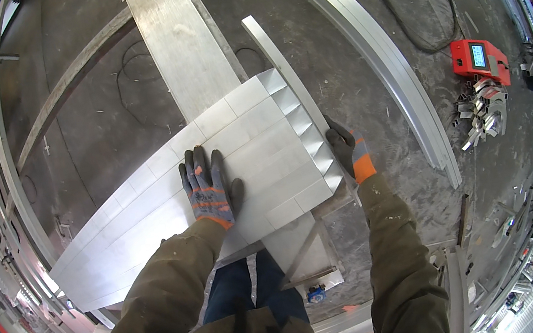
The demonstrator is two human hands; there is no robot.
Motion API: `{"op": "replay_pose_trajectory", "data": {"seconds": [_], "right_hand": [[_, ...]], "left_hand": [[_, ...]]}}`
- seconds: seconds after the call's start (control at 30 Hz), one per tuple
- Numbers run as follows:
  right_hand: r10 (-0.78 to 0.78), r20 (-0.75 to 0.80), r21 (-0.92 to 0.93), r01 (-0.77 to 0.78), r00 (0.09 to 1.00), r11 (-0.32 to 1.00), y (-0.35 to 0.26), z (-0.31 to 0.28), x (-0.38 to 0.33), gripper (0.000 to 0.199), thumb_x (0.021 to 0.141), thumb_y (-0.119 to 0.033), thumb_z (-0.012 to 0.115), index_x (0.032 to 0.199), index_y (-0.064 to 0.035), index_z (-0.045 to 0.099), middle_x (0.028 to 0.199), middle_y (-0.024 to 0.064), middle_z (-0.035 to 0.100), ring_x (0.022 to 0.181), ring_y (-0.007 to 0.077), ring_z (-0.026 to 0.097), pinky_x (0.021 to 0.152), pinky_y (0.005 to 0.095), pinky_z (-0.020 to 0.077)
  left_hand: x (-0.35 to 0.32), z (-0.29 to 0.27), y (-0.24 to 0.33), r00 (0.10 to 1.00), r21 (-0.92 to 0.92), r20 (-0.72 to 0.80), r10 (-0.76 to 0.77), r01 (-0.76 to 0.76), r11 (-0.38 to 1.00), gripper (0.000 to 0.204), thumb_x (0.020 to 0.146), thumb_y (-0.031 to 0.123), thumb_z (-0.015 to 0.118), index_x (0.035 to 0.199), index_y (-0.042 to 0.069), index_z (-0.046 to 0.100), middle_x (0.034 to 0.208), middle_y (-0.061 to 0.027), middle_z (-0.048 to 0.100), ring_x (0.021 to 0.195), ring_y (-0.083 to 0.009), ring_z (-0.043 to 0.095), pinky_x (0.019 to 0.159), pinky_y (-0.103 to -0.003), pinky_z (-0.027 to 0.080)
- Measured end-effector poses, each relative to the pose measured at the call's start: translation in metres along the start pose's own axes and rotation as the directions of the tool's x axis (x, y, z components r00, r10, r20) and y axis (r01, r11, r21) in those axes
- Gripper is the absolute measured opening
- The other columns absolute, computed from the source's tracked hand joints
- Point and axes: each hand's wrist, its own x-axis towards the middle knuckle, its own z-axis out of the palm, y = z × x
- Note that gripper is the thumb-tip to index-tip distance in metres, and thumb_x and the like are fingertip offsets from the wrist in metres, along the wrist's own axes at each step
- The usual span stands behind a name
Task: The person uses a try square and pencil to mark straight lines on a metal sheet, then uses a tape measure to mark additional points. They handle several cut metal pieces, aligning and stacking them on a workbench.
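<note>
A row of silver square metal tubes (243,149) lies side by side in front of me, their open ends toward the right. My left hand (208,186), in a grey and orange work glove, rests flat on top of them with its fingers stretched out. Along the open ends runs a long, narrow metal bar (286,69), standing close against them or just apart. My right hand (349,146), gloved alike, has its fingers bent at the bar's outer side, near its closer end; part of the grip is hidden.
Under the tubes, a wide metal plank (181,47) reaches away from me. Long metal profiles (373,45) lie on the floor at right. Beyond them sit a red device with a screen (478,60), a pile of metal offcuts (486,111) and a black cable (397,20). Metal rails (3,152) run along the left.
</note>
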Motion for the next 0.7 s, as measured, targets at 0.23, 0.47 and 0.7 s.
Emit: {"op": "replay_pose_trajectory", "data": {"seconds": [0.23, 0.47, 0.7], "right_hand": [[-0.026, 0.0, 0.074, 0.026, 1.0, 0.997, 0.004, 0.001, 0.0, 0.039, 0.101, -0.015, 0.063, 0.135, 0.003, 0.063, 0.133, 0.014, 0.068, 0.126, 0.021, 0.061, 0.107, 0.0316, 0.0459], [-0.066, 0.013, 0.108, 0.064, 0.998, 0.992, 0.007, 0.001, 0.001, 0.041, 0.101, -0.017, 0.064, 0.137, 0.0034, 0.062, 0.136, 0.0139, 0.067, 0.127, 0.0205, 0.06, 0.108, 0.0321, 0.0457], [-0.096, 0.008, 0.093, 0.095, 0.995, 0.991, 0.016, 0.0, 0.001, 0.042, 0.101, -0.019, 0.066, 0.138, 0.0019, 0.062, 0.131, 0.015, 0.069, 0.125, 0.02, 0.061, 0.106, 0.0317, 0.0461]], "left_hand": [[0.0, -0.001, 0.001, 1.0, 0.003, 0.014, -0.002, 0.002, 1.0, 0.074, 0.09, 0.032, 0.064, 0.152, 0.002, 0.037, 0.16, -0.029, 0.024, 0.149, -0.0513, 0.02, 0.121, -0.065, 0.016], [0.0, 0.001, -0.001, 1.0, 0.0, 0.021, 0.002, -0.002, 1.0, 0.076, 0.09, 0.033, 0.065, 0.153, 0.003, 0.036, 0.161, -0.0292, 0.022, 0.15, -0.0516, 0.018, 0.122, -0.064, 0.015], [-0.001, 0.002, -0.001, 0.999, 0.009, 0.031, 0.008, -0.008, 1.0, 0.078, 0.088, 0.03, 0.064, 0.154, 0.002, 0.034, 0.162, -0.031, 0.021, 0.151, -0.0516, 0.018, 0.122, -0.065, 0.015]]}}
